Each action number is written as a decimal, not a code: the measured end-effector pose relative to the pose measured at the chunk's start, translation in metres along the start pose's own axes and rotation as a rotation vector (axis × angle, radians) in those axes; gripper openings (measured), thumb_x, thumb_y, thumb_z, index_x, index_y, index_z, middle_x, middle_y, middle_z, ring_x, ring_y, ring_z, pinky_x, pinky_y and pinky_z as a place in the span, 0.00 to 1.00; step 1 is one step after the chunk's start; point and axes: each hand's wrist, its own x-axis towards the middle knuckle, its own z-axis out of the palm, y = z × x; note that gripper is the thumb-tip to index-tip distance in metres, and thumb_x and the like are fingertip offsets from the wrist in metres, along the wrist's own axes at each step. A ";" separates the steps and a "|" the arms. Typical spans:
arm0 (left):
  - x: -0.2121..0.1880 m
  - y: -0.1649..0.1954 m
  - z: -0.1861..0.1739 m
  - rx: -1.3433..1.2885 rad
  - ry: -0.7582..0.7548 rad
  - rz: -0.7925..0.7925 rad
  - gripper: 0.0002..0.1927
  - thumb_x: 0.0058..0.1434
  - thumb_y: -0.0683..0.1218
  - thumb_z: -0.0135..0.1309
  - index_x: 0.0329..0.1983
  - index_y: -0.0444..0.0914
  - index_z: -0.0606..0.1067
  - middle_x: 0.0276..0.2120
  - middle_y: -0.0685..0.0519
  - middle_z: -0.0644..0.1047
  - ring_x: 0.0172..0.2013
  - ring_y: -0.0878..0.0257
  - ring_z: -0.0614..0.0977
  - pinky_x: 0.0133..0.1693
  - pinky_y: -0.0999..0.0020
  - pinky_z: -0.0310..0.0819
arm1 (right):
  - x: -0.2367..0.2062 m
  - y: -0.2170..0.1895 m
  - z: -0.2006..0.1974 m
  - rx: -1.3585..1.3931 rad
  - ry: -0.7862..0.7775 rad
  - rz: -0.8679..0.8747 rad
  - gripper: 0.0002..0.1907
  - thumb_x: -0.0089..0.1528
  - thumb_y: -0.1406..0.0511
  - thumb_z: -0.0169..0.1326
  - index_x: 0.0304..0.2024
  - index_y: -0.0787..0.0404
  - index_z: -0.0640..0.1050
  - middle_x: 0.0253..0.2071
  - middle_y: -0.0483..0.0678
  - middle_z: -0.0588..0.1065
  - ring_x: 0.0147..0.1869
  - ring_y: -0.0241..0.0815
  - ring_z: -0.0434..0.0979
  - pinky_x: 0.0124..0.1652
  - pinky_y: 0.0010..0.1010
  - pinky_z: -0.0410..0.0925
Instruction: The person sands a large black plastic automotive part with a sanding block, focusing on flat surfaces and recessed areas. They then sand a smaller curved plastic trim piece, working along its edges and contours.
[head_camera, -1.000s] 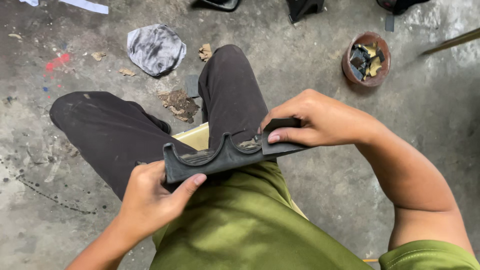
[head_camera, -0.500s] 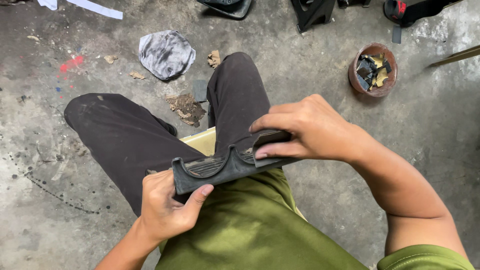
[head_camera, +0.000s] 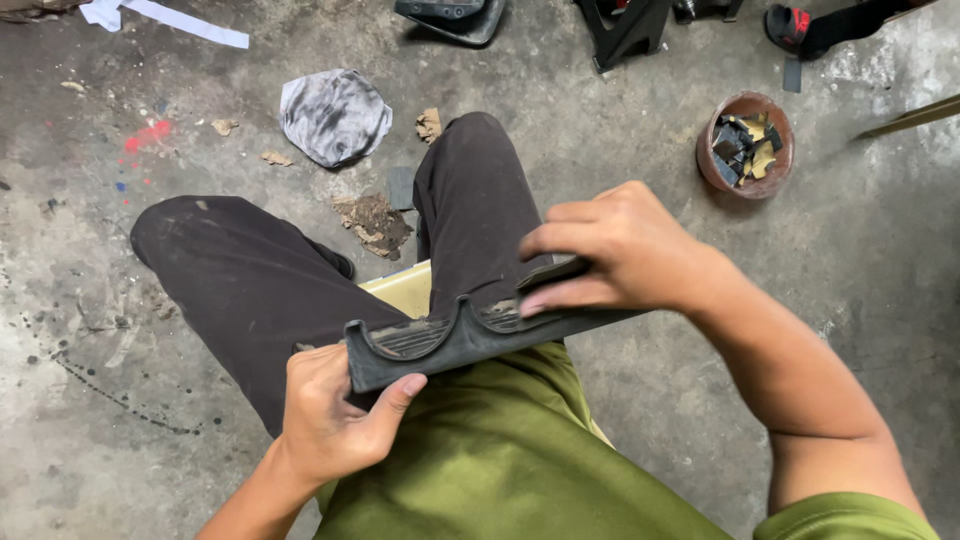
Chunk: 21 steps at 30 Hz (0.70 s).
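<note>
Hands grip one long dark rubber piece (head_camera: 470, 338) across the lap, over the black trousers (head_camera: 250, 290) and green shirt (head_camera: 500, 450). The piece runs from about 8 o'clock to 2 o'clock, slightly tilted, with two curved scallops along its upper edge and a ridged patch near its left end.

The left hand (head_camera: 335, 415) holds the piece's left end: the thumb lies along the lower edge, pointing toward 2 o'clock, and the other fingers (head_camera: 315, 365) curl behind the end, so the end sits pinched between thumb and fingers. The right hand (head_camera: 625, 250) comes in from 4 o'clock and covers the right half. Its fingers (head_camera: 560, 235) are pressed close together and lie flat on the top face, tips pointing toward 9 o'clock, ending just beside the right scallop; a thin dark strip shows between two of them. Whether the right thumb is under the piece cannot be seen.

On the concrete floor (head_camera: 80, 330), a round brown bowl (head_camera: 745, 145) of dark and tan scraps sits at 1 o'clock of the right hand, well apart from it. A crumpled grey cloth (head_camera: 335, 115) lies at 11 o'clock of the piece, beyond the knees. A crumbly brown clump (head_camera: 375, 222) rests between the legs. A pale yellow block (head_camera: 405, 288) shows just beneath the piece.
</note>
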 end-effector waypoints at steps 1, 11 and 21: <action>-0.001 -0.001 0.001 0.005 -0.007 0.015 0.12 0.52 0.41 0.67 0.38 0.32 0.80 0.28 0.48 0.82 0.26 0.56 0.84 0.29 0.69 0.74 | 0.000 0.001 -0.001 -0.003 -0.002 -0.009 0.22 0.52 0.49 0.70 0.34 0.56 0.81 0.26 0.45 0.76 0.23 0.47 0.76 0.23 0.36 0.64; -0.012 -0.009 -0.003 -0.026 0.018 -0.047 0.12 0.52 0.39 0.66 0.39 0.31 0.79 0.27 0.49 0.82 0.26 0.60 0.85 0.30 0.72 0.74 | -0.036 0.038 -0.027 0.123 0.141 0.142 0.22 0.57 0.51 0.69 0.43 0.59 0.79 0.36 0.46 0.78 0.37 0.43 0.82 0.36 0.29 0.71; -0.011 -0.003 0.003 -0.001 0.027 -0.059 0.12 0.53 0.39 0.66 0.39 0.30 0.79 0.27 0.48 0.82 0.26 0.60 0.85 0.31 0.71 0.74 | -0.001 0.007 0.012 0.049 0.116 0.019 0.23 0.57 0.49 0.69 0.38 0.59 0.78 0.33 0.46 0.78 0.33 0.48 0.80 0.30 0.35 0.69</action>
